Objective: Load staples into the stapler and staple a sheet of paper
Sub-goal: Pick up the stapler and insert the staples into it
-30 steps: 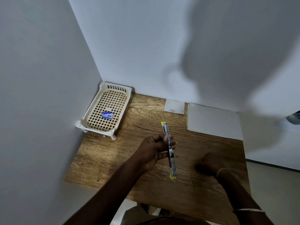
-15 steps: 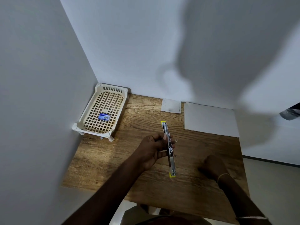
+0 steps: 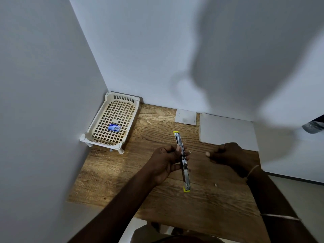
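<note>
My left hand (image 3: 164,162) grips the stapler (image 3: 185,174) at its middle, above the wooden table (image 3: 114,174). The stapler is swung open into one long metal strip with yellow tips, pointing away from me. My right hand (image 3: 228,156) hovers just right of it with fingers curled and thumb pointing toward the stapler; I cannot make out whether it holds staples. A blue box of staples (image 3: 114,127) lies in the cream basket (image 3: 98,123) at the back left. A white sheet of paper (image 3: 228,130) lies at the back right.
A smaller white slip of paper (image 3: 185,116) lies against the back wall. Walls close the table at left and back. A tiny pale scrap (image 3: 215,185) lies on the wood near my right forearm.
My right hand has lifted off the table and moved up and left toward the stapler. My left hand keeps the same hold on the opened stapler.
</note>
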Tool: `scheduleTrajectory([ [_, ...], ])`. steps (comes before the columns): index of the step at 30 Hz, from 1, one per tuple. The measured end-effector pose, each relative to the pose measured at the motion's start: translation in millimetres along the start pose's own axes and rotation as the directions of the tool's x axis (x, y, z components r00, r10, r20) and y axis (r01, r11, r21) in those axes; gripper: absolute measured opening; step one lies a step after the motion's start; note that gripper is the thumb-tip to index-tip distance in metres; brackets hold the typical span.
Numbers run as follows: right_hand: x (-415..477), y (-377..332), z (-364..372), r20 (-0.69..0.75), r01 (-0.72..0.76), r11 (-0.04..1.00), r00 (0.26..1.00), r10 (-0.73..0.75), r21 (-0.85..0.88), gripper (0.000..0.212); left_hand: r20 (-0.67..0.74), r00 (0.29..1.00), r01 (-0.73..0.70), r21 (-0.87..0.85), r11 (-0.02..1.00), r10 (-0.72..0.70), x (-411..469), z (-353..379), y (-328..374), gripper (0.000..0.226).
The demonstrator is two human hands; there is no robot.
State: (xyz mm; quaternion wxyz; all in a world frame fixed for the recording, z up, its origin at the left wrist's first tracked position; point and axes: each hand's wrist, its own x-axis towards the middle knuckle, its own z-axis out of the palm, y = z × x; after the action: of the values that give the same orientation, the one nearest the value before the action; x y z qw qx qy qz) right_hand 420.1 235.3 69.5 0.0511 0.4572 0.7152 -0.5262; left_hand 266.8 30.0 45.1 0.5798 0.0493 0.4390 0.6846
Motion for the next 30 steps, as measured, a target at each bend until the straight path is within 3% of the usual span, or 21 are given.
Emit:
scheduleTrajectory([
  [4, -3, -34, 2, 0.064, 0.152, 0.988, 0.986, -0.152, -0.007, 0.015, -0.006, 1.000, -0.004, -0.033, 0.999, 0.004, -2, 0, 4, 0.032],
  [10, -18, -80, 17, -0.034, 0.428, 0.884, 0.897, -0.441, -0.185, 0.031, 0.006, 1.000, -0.007, -0.051, 0.999, 0.007, -6, 2, 8, 0.034],
  [14, -28, -100, 29, 0.009, 0.566, 0.708, 0.784, -0.621, -0.421, 0.034, 0.028, 0.999, -0.018, -0.041, 0.999, 0.019, -8, 4, 11, 0.036],
  [16, -32, -104, 31, 0.044, 0.615, 0.644, 0.738, -0.674, -0.455, 0.029, 0.039, 0.999, -0.025, -0.038, 0.999, 0.026, -9, 6, 13, 0.039],
  [22, -34, -106, 33, 0.022, 0.634, 0.672, 0.733, -0.679, -0.384, 0.014, 0.046, 0.998, -0.041, -0.050, 0.998, 0.043, -9, 7, 14, 0.031],
  [26, -27, -103, 30, 0.064, 0.615, 0.710, 0.770, -0.635, -0.342, 0.015, 0.046, 0.998, -0.044, -0.043, 0.998, 0.046, -9, 8, 13, 0.029],
  [30, -26, -102, 29, 0.106, 0.646, 0.690, 0.750, -0.653, -0.328, 0.021, 0.036, 0.999, -0.039, -0.050, 0.998, 0.041, -8, 9, 14, 0.034],
])
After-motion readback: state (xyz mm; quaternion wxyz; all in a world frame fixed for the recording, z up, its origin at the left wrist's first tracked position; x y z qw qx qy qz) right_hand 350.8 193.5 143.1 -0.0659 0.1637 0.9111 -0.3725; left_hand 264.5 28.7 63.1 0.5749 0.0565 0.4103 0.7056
